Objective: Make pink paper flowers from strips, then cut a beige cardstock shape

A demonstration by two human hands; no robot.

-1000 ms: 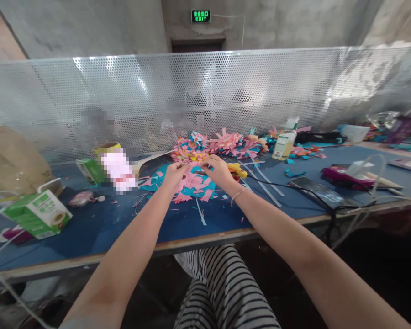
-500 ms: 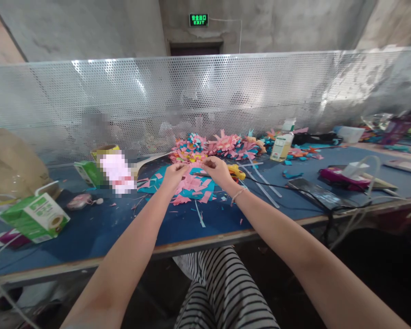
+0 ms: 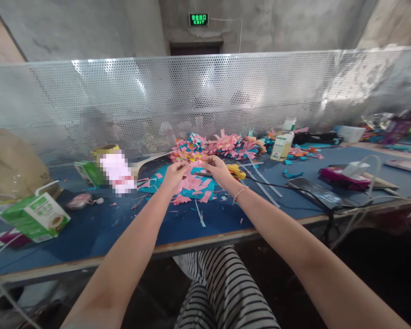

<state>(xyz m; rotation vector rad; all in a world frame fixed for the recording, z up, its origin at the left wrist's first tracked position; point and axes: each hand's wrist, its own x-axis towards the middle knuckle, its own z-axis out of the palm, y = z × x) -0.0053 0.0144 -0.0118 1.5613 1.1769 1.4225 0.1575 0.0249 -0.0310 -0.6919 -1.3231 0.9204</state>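
My left hand [image 3: 178, 176] and my right hand [image 3: 216, 167] meet closely over the middle of the desk, fingertips pinched. Between them is a small pink piece [image 3: 197, 163], partly covered by the fingers, its material hard to tell. Beneath them, pink scraps [image 3: 191, 184] lie scattered over a bright blue sheet [image 3: 153, 183]. Beside my right hand rests a yellow-handled tool [image 3: 238, 172], partly hidden by that hand. Just beyond my fingers sits a heap of frilled pink, blue and yellow pieces [image 3: 222, 144].
Clear strips [image 3: 265, 185], a dark phone [image 3: 317, 194] and a black cord lie to the right; a bottle [image 3: 282, 145] stands behind. Green-and-white cartons [image 3: 37, 217] and a paper bag [image 3: 15, 160] are at left. A perforated metal screen [image 3: 205, 91] borders the back.
My right hand and wrist have shifted very slightly. Both hands stay pinched at the pink piece, and the things on the desk look the same.
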